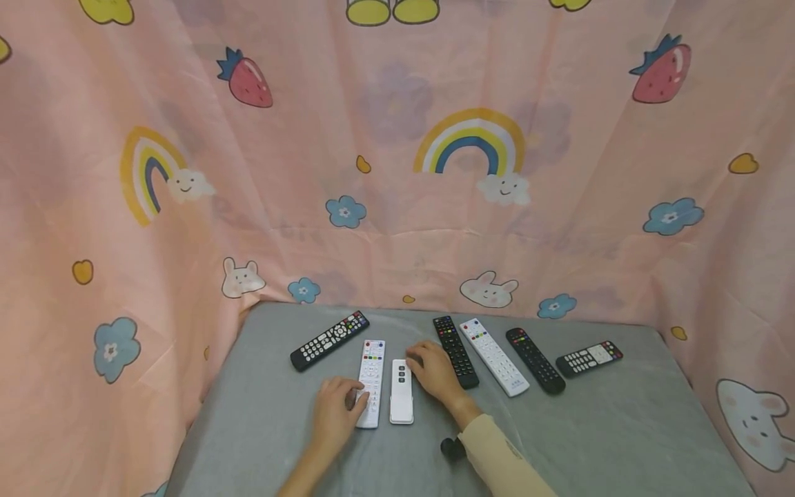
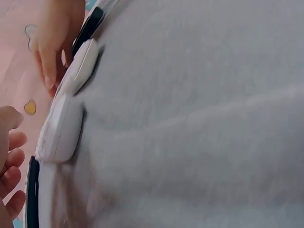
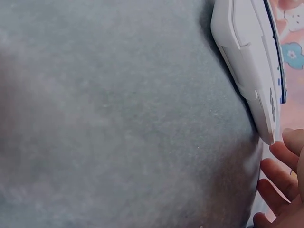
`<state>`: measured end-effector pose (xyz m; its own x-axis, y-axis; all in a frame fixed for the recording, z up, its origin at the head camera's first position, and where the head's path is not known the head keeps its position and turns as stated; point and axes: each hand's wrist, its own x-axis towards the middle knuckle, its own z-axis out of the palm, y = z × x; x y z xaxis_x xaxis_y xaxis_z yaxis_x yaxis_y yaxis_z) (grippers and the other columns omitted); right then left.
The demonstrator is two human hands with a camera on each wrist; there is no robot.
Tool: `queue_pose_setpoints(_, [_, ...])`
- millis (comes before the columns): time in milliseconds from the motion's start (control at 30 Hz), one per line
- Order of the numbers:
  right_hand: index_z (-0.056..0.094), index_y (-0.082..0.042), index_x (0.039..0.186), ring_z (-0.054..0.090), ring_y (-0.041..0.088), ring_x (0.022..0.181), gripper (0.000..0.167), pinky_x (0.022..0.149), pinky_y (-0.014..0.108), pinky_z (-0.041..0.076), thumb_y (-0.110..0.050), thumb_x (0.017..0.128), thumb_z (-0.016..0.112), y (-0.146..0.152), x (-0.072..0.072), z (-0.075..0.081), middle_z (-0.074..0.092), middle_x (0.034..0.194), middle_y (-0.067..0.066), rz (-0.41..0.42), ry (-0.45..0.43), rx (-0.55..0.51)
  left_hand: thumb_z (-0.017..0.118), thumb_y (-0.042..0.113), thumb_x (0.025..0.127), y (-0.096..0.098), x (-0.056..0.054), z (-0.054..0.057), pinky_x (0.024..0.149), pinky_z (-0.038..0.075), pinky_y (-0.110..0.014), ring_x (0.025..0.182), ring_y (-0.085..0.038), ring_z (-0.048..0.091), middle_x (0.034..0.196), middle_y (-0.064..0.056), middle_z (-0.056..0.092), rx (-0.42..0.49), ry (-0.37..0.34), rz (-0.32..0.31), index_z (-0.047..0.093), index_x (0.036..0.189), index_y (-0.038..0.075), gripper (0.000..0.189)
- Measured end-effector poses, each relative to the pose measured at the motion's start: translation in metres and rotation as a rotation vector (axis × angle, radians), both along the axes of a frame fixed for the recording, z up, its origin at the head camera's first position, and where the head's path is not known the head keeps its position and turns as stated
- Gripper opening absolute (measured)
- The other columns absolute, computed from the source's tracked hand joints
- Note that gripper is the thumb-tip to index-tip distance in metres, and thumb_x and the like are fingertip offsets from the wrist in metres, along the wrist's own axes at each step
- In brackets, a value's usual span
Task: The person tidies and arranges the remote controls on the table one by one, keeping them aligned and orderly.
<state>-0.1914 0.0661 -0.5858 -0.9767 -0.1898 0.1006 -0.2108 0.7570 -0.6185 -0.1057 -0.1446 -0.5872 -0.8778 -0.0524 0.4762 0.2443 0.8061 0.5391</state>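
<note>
My left hand [image 1: 335, 413] is at the left side of a long white remote control [image 1: 371, 379] with coloured buttons. In the left wrist view, its loosely bent fingers [image 2: 14, 159] appear apart from that remote [image 2: 61, 128]. Just right of it lies a smaller white remote [image 1: 401, 404] with a few dark buttons near its far end. By that far end is my right hand [image 1: 435, 373]. The right wrist view shows its fingers spread beside the small remote's tip [image 3: 263, 116]; whether they touch is hard to tell.
A black remote [image 1: 329, 340] lies slanted at the left. Right of my right hand are a black remote [image 1: 456, 352], a white one [image 1: 495, 357], another black one [image 1: 535, 360] and a short dark one [image 1: 589, 359]. A patterned pink curtain [image 1: 397, 255] hangs behind the grey tabletop [image 1: 261, 414].
</note>
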Motion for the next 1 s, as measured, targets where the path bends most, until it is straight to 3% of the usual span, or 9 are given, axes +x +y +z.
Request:
queue_pose_setpoints(300, [0.070, -0.012, 0.116, 0.061, 0.027, 0.118, 0.025, 0.108, 0.050, 0.041, -0.022, 0.094, 0.065, -0.003, -0.004, 0.003, 0.068, 0.119, 0.007, 0.008, -0.025, -0.008, 0.084, 0.013, 0.074, -0.022, -0.002, -0.010, 0.075, 0.039, -0.029, 0.076, -0.007, 0.045, 0.074, 0.009, 0.058, 0.061, -0.087, 0.033, 0.073, 0.089, 0.016, 0.019])
queue_pose_setpoints(500, [0.069, -0.011, 0.118, 0.058, 0.030, 0.124, 0.026, 0.111, 0.052, 0.038, -0.022, 0.095, 0.063, -0.006, -0.007, 0.006, 0.067, 0.122, 0.008, 0.020, -0.036, -0.036, 0.083, 0.010, 0.074, -0.038, -0.006, -0.012, 0.072, 0.040, -0.029, 0.075, -0.008, 0.047, 0.073, 0.007, 0.060, 0.082, -0.052, 0.041, 0.074, 0.089, 0.014, 0.018])
queue_pose_setpoints(800, [0.067, -0.013, 0.121, 0.059, 0.027, 0.123, 0.028, 0.108, 0.048, 0.043, -0.024, 0.096, 0.062, -0.015, -0.019, 0.009, 0.067, 0.123, 0.006, 0.014, -0.054, -0.033, 0.081, 0.004, 0.075, -0.062, -0.016, -0.002, 0.068, 0.040, -0.029, 0.071, -0.010, 0.048, 0.071, 0.003, 0.058, 0.097, 0.013, 0.055, 0.073, 0.088, 0.007, 0.016])
queue_pose_setpoints(1000, [0.066, -0.014, 0.123, 0.059, 0.026, 0.123, 0.029, 0.108, 0.046, 0.044, -0.023, 0.096, 0.062, -0.022, -0.025, 0.013, 0.067, 0.124, 0.005, -0.012, -0.106, -0.071, 0.078, 0.004, 0.078, -0.081, -0.021, 0.002, 0.068, 0.039, -0.027, 0.071, -0.008, 0.047, 0.073, 0.002, 0.058, 0.109, -0.004, 0.078, 0.073, 0.090, 0.009, 0.014])
